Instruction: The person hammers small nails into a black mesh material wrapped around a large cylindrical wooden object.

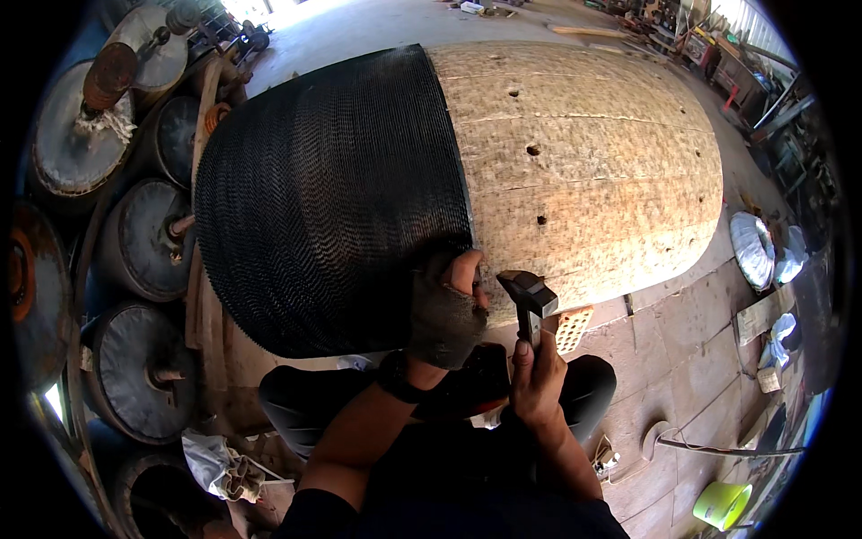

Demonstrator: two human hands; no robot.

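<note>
Your right hand is wrapped tight around a hammer, head up by the big wooden drum; your gloved left hand pins the black toothed strip edge just beside it. Lime-green bucket sits lower right, well apart

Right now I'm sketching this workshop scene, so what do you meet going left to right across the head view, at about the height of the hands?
Stacked round drums → black toothed covering on the big roller → gloved left hand at the covering's edge → hammer in the right hand → bare wooden roller surface → white bundle on the floor.
</note>
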